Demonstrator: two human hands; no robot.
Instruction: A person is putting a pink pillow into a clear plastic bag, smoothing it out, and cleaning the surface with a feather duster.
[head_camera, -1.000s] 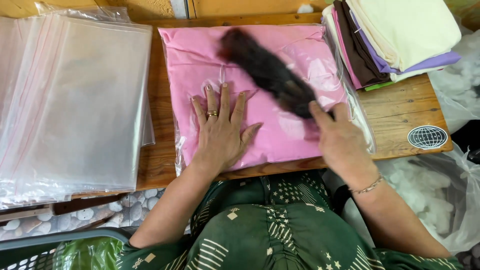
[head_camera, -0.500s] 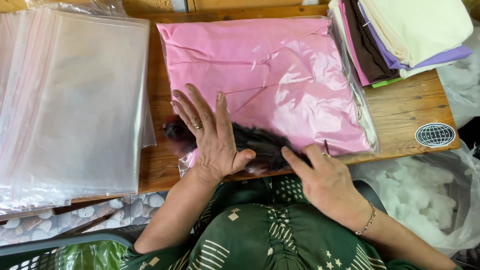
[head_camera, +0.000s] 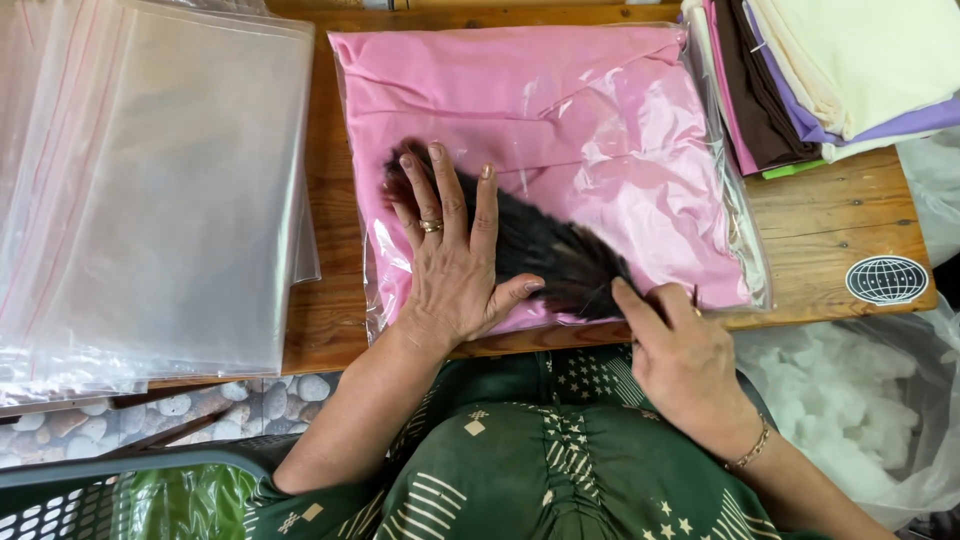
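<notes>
Near the table's (head_camera: 820, 225) front edge, left hand (head_camera: 455, 265) presses flat, fingers spread, on the bagged pink cloth (head_camera: 560, 130); right hand (head_camera: 685, 355) pinches a dark brush (head_camera: 555, 250).

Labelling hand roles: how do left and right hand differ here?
The left hand lies flat, fingers spread, pressing on the pink bagged cloth; the right hand is curled, gripping the dark brush at the table's near edge. The left hand wears a ring; the right hand has a bracelet at its wrist. The left hand partly covers the brush; the right hand holds its end. Both are bare and touch the brush.
</notes>
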